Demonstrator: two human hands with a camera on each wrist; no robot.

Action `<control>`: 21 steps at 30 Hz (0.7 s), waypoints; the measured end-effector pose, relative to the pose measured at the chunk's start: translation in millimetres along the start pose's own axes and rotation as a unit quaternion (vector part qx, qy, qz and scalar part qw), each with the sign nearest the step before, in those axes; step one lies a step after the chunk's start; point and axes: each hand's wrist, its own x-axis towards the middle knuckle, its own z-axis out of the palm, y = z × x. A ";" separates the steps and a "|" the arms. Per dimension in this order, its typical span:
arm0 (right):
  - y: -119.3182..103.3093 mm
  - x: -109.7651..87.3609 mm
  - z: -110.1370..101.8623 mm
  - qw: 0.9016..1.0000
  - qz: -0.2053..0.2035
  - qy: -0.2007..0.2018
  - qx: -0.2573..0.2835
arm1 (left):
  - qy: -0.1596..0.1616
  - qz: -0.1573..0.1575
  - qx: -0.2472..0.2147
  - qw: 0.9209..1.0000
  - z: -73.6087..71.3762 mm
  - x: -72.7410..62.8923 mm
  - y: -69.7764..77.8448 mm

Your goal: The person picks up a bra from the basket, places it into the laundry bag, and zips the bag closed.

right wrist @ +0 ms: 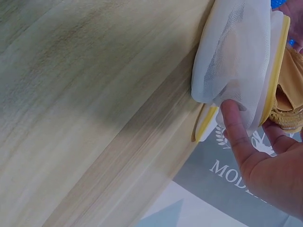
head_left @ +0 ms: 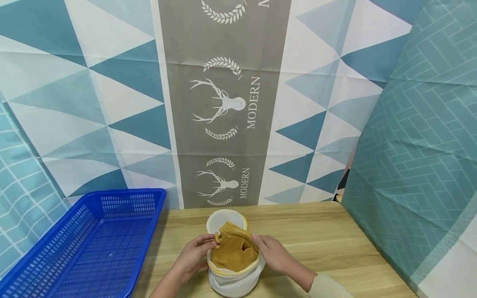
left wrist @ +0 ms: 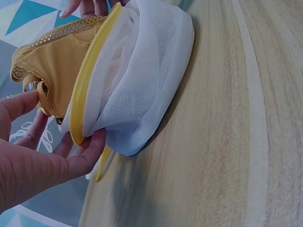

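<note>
A mustard-yellow bra (head_left: 234, 250) with lace trim sticks up out of the mouth of a round white mesh laundry bag (head_left: 234, 283). My left hand (head_left: 193, 254) pinches a strap loop at the bra's left side. In the left wrist view, other fingers of the left hand (left wrist: 52, 156) touch the bag's yellow zipper edge (left wrist: 81, 101). At the opposite side, my right hand (head_left: 273, 252) holds the lace edge of the bra. One finger of the right hand (right wrist: 270, 170) presses on the mesh wall in the right wrist view. The bag's round lid (head_left: 225, 219) is flipped back behind the opening.
A blue plastic basket (head_left: 149, 240) with perforated walls stands to the left. The bag rests on a wooden table (head_left: 316, 236). Patterned cloth (head_left: 223, 103) hangs behind the table, and a teal cloth (head_left: 417, 145) hangs along the right side.
</note>
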 end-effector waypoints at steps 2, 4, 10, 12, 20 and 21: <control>0.2 0.9 -0.1 1.000 -0.006 0.001 -0.006 | 0.003 -0.001 0.002 1.000 0.5 -0.1 0.1; 0.3 1.9 -0.6 1.000 -0.014 0.003 -0.012 | 0.009 -0.004 0.002 1.000 1.3 -0.3 0.2; 0.3 3.6 -0.1 0.999 -0.028 0.008 -0.015 | 0.017 -0.011 0.009 1.000 4.2 -0.5 2.1; 0.2 3.7 0.7 0.999 -0.029 0.011 -0.014 | 0.018 -0.014 0.013 1.000 4.8 -0.3 3.6; -0.8 4.5 1.4 1.000 -0.023 0.010 -0.005 | 0.043 -0.017 0.031 0.998 11.0 1.4 9.6; -0.4 4.7 1.7 1.000 -0.023 0.010 -0.004 | 0.046 -0.015 0.034 0.998 12.3 1.2 10.3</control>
